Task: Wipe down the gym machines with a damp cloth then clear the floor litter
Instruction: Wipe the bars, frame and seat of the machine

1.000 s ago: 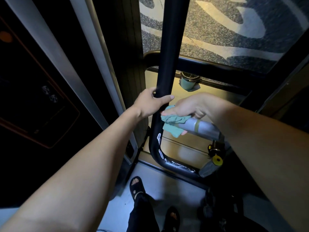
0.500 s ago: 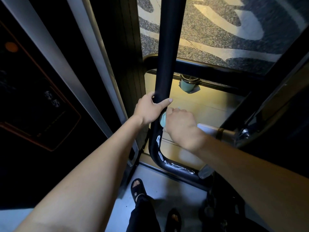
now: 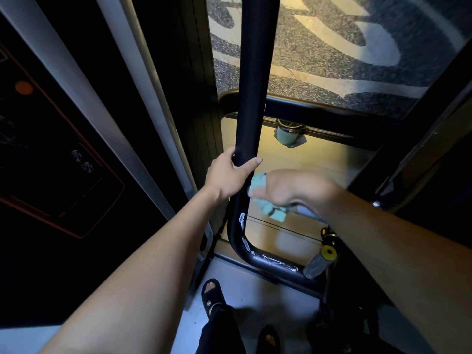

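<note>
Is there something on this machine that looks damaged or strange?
Yes. The black bar has white scratched patches along its lower bend, below the left hand; they look like worn paint or residue, but I cannot tell which. The right hand holds the green cloth just above them.
</note>
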